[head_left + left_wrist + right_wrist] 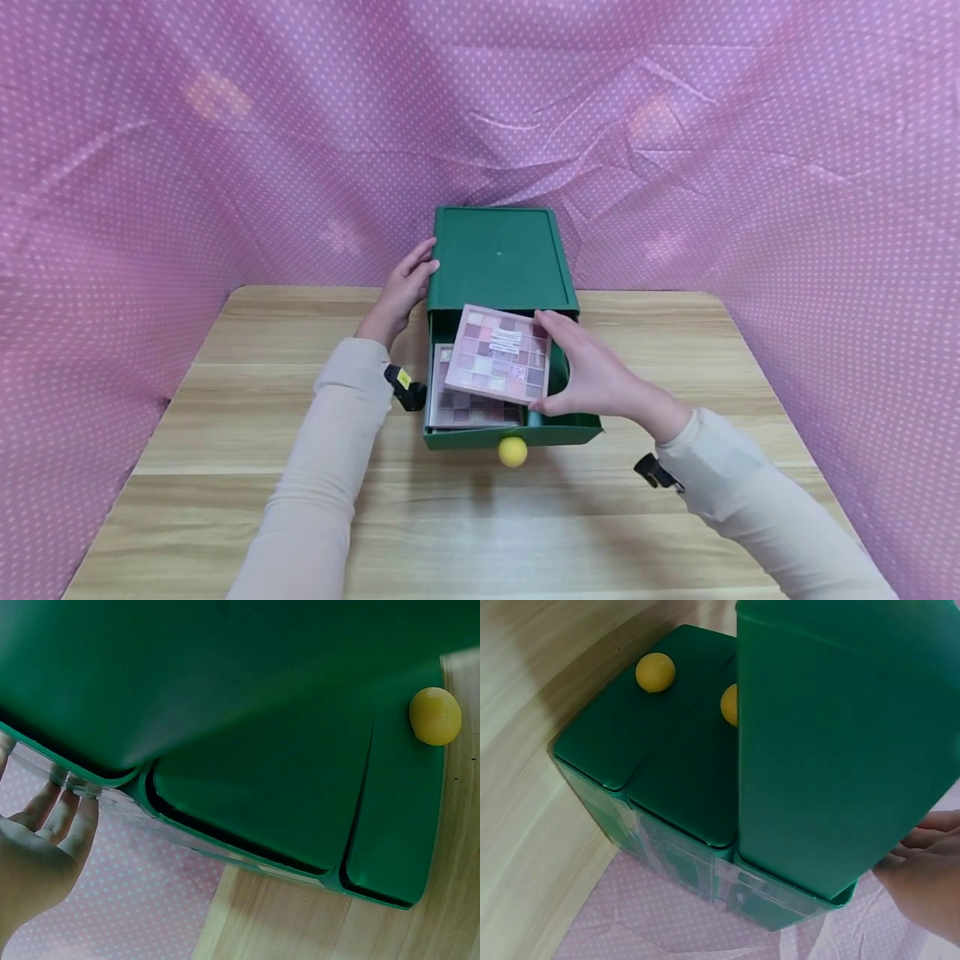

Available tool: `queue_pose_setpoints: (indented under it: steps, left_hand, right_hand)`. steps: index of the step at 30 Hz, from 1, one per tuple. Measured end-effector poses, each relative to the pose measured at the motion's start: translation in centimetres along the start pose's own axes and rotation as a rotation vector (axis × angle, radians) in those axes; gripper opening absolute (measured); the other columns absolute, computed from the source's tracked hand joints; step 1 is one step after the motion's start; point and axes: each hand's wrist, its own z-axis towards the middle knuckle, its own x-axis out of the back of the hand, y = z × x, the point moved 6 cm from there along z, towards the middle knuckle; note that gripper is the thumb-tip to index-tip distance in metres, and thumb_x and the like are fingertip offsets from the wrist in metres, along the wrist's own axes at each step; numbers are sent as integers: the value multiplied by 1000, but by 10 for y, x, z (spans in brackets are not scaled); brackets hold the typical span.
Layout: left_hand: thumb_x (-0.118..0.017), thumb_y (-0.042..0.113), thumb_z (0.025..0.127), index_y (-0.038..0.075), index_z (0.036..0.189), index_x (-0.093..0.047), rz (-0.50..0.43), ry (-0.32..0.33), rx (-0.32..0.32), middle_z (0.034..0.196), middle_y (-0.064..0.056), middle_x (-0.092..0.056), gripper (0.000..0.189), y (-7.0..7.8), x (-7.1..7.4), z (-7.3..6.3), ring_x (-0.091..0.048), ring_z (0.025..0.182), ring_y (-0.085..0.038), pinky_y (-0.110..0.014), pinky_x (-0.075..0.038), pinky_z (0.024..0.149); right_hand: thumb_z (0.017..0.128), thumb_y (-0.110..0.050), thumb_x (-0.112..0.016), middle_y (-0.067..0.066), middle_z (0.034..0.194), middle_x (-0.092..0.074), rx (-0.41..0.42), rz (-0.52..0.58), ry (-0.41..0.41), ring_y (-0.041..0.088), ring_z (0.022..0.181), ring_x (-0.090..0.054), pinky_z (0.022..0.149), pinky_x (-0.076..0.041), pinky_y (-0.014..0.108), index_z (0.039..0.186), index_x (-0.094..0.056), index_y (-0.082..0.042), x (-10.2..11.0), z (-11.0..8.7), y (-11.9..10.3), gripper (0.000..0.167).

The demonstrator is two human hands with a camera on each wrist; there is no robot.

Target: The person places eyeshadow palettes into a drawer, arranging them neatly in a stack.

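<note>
On the table stands a green drawer cabinet (498, 258) with its top drawer (562, 435) pulled out. My right hand (588, 367) pinches a pink eyeshadow palette (495, 354) by its right side, thumb at the near corner and fingers at the far one. The palette is tilted over the drawer's opening. Beneath it, a second palette (476, 412) lies inside the drawer on the left. My left hand (397, 296) rests its fingertips against the cabinet's left side; the left wrist view shows those fingers (79, 825) extended. In the right wrist view, the drawer hides the held palette and most fingertips.
A yellow ball knob (513, 452) sticks out from the open drawer's front. Two lower drawers with yellow knobs (655, 673) are closed below it. Pink dotted cloth (337, 125) hangs behind and beside the wooden table (262, 400).
</note>
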Motion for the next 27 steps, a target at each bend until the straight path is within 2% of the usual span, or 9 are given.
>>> queue_pose_setpoints:
  steps: [7,18,27]
  left_hand:
    - [-47,21,89,25,131,-39,5,4,2,129,-1,-37,42,0,0,0,-49,100,-22,-36,-40,84]
    - [-47,20,90,25,131,-39,0,6,3,129,0,-38,42,1,2,0,-49,99,-21,-32,-42,81]
    - [-47,22,90,26,131,-38,0,-4,11,129,-2,-37,43,0,0,-2,-49,100,-22,-37,-39,85]
  right_hand:
    - [56,-34,-76,14,138,-22,53,7,-31,25,125,-17,95,-25,46,135,-22,-1,-7,1,-2,101]
    - [58,-32,-76,11,138,-22,31,-5,-140,23,125,-18,95,-26,43,135,-25,-3,-19,8,-4,96]
    - [60,-27,-78,10,139,-21,12,-9,-215,23,126,-17,96,-26,42,135,-25,-4,-28,14,-6,94]
